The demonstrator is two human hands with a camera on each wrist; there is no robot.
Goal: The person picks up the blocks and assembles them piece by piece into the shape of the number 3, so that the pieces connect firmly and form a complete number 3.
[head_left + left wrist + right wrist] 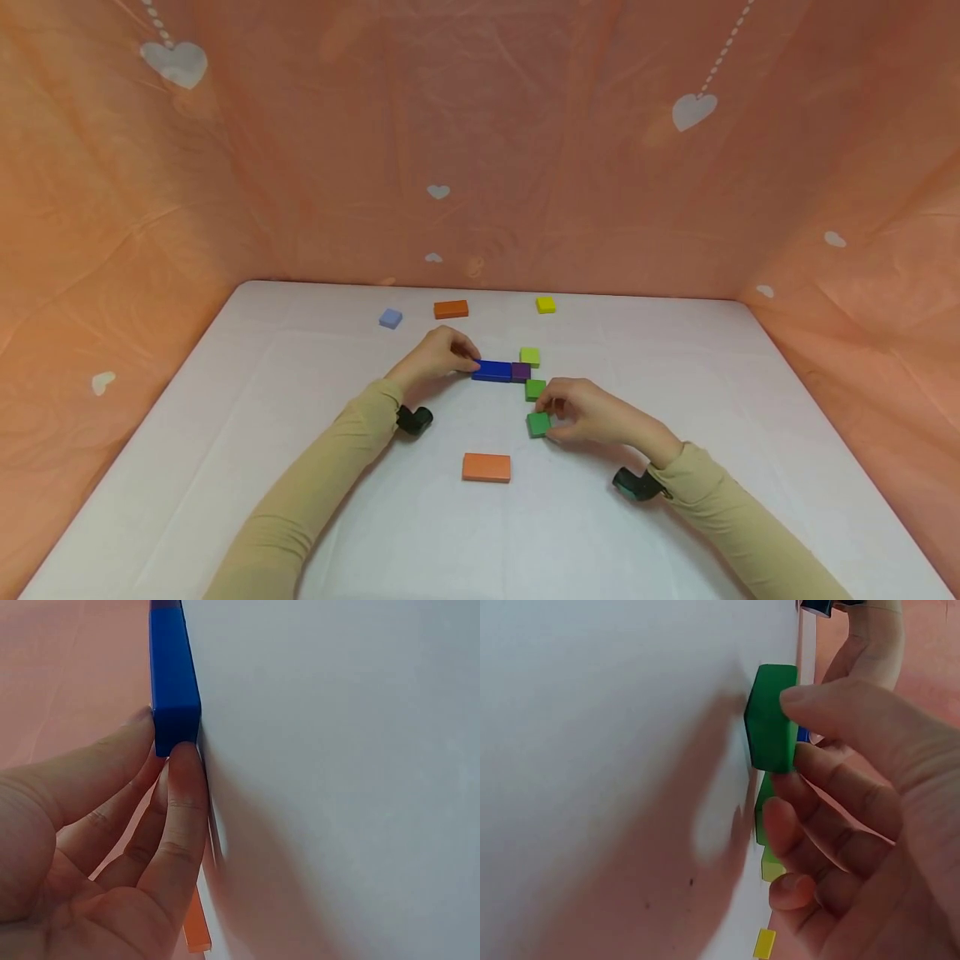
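Note:
At the middle of the table, my left hand (435, 360) pinches the near-left end of a long blue block (492, 371); the left wrist view shows thumb and a fingertip on that blue block (175, 671). A small purple block (521, 372) touches its right end. By the purple one lie a lime block (530, 357) behind and a light green block (535, 390) in front. My right hand (588, 412) holds a darker green block (538, 425) between thumb and fingers, just in front of the light green one. The right wrist view shows this green block (772, 718) up close.
An orange block (486, 467) lies nearer me. Farther back are a pale blue block (390, 318), a darker orange block (451, 310) and a yellow block (546, 305). An orange curtain (480, 150) with white hearts hangs around the white table (360, 533).

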